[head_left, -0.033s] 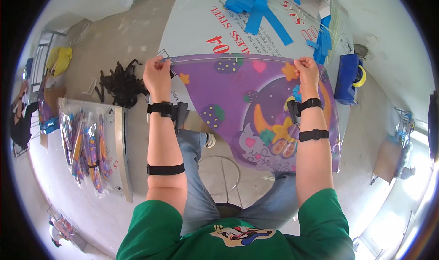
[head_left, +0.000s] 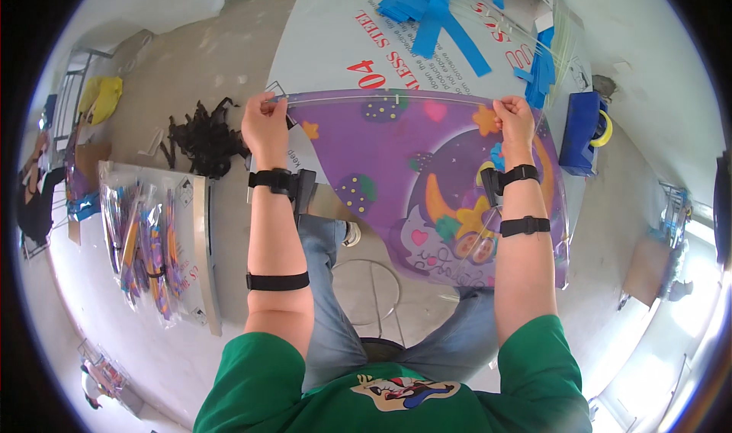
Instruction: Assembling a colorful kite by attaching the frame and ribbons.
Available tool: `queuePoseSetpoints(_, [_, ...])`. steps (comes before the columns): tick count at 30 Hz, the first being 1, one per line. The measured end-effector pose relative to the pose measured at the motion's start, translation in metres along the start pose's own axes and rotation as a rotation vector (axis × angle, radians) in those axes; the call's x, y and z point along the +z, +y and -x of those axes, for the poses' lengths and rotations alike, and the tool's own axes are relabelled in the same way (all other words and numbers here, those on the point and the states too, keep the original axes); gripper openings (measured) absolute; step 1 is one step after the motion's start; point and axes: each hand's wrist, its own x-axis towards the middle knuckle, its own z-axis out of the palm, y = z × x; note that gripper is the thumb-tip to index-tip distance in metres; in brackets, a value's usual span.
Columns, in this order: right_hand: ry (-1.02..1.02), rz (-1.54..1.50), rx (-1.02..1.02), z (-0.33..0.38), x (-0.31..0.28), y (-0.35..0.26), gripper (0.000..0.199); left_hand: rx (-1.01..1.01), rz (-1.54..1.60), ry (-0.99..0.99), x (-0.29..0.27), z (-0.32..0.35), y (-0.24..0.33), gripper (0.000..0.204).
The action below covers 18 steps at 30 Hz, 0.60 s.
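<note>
A purple printed kite sail (head_left: 343,128), with a moon, stars, hearts and strawberries on it, is stretched between my hands and hangs down over my lap. A thin pale rod (head_left: 343,97) runs along its far edge. My left hand (head_left: 264,128) pinches the left corner of that edge, fingers closed. Toward the right end, my right hand (head_left: 516,120) has its fingertips closed on the same edge. Black straps with small dark mounts circle both forearms. The right forearm covers part of the sail's print.
Beyond the sail, a table (head_left: 320,52) covered in printed film carries blue strips (head_left: 435,21) and thin clear rods (head_left: 564,44). A blue tape dispenser (head_left: 581,139) stands at the right. Black strips (head_left: 207,139) lie in a heap at left, near bagged colourful bundles (head_left: 145,242) on a board.
</note>
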Motion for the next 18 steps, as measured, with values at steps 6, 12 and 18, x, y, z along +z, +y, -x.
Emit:
queuePoseSetpoints(6, [0.002,-0.013,0.010,0.0013,0.0006,-0.0019,0.018,0.015,-0.021,0.008,-0.0002,0.0026,0.0045,0.020])
queuePoseSetpoints(12, [-0.016,-0.032,0.008,0.0006,0.0019,0.0001,0.016,-0.007,-0.020,0.001,-0.0004,0.0032,0.0068,0.020])
queuePoseSetpoints(18, [0.005,-0.022,-0.004,-0.0001,0.0017,0.0010,0.018,0.006,-0.052,0.013,-0.0021,0.0045,0.0121,0.019])
